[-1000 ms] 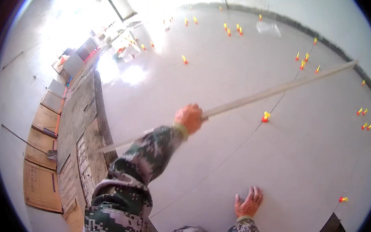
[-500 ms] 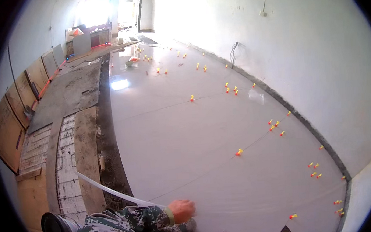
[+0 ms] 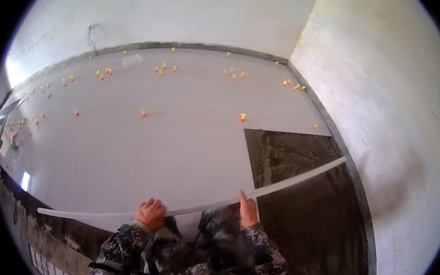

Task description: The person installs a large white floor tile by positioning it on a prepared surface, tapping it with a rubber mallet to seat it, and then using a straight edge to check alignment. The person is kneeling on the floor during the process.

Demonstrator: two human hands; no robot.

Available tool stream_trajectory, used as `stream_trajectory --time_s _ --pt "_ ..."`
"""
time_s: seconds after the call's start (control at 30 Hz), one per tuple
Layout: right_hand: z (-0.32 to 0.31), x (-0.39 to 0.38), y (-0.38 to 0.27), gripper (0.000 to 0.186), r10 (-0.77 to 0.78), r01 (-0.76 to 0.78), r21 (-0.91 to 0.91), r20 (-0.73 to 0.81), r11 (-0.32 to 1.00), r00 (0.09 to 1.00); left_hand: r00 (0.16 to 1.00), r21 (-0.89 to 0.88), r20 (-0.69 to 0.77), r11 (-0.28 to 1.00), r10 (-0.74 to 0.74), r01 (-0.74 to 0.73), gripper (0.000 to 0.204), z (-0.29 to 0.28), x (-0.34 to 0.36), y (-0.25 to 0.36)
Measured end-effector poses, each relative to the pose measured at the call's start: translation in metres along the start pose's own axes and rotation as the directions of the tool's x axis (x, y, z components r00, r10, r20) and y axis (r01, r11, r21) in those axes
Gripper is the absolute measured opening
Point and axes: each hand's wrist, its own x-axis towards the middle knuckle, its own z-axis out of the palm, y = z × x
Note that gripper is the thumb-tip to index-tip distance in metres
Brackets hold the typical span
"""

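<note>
On straightedge [image 3: 199,208]: L fist [image 3: 150,215], R flat [image 3: 248,211]

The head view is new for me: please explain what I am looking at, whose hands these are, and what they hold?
The picture comes from a camera worn on a person's head, looking down. Its wide lens bends straight edges and leaves a dark round rim. No machine is here, only two bare hands in camouflage sleeves coming in from below. The left hand is closed in a grip around a long white bar, which runs across the picture. The right hand rests against the same bar with fingers stretched out. Under them lies a floor of pale tiles with small red and yellow clips standing at the joints. On the right, a dark patch has no tile. White walls stand behind it.
</note>
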Motion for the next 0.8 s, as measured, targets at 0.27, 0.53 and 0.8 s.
stream_trajectory --time_s 0.27,0.53,0.8 --pt "0.251 0.362 -0.415 0.043 0.268 -0.355 0.600 0.234 0.717 0.935 0.962 0.030 0.179 0.976 0.206 -0.215 0.005 -0.134 0.536 -0.476" --pt "0.460 0.567 -0.670 0.041 -0.060 -0.265 0.317 0.736 0.911 0.674 0.982 0.344 -0.189 0.938 0.027 0.040 0.013 -0.245 0.805 -0.766" --pt "0.230 0.215 -0.229 0.040 -0.058 -0.405 0.332 0.828 0.852 0.557 0.987 0.303 -0.106 0.949 0.118 -0.081 0.014 -0.127 0.320 -0.247"
